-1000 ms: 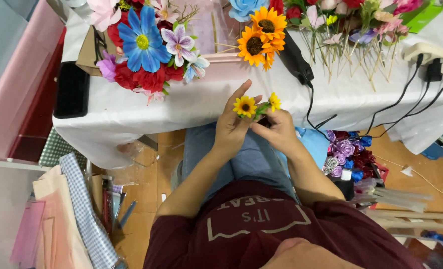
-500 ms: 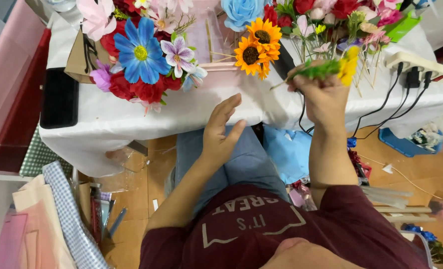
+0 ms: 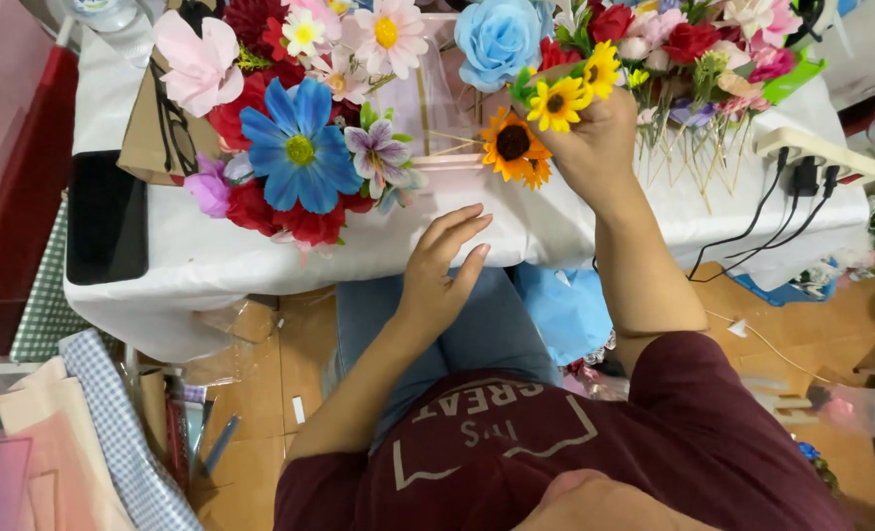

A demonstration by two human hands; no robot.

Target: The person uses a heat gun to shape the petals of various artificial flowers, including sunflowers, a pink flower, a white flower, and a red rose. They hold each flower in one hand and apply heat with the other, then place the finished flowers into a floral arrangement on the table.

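Sunflower [image 3: 558, 102] – a small yellow artificial one – is now up over the table [image 3: 211, 265], pinched in the closed right hand [image 3: 595, 147] just beside an orange sunflower [image 3: 512, 147] and below a blue rose [image 3: 497, 37]. A second ago both hands held it low over the lap; since then the right arm has carried it to the flowers. The left hand [image 3: 442, 270] has let go and rests open at the table's edge, fingers loose, holding nothing.

Two hands: left hand [image 3: 444, 264], right hand [image 3: 591, 146]. One large blue flower [image 3: 298, 147], one pale blue rose [image 3: 496, 39]. One black phone [image 3: 106, 216].
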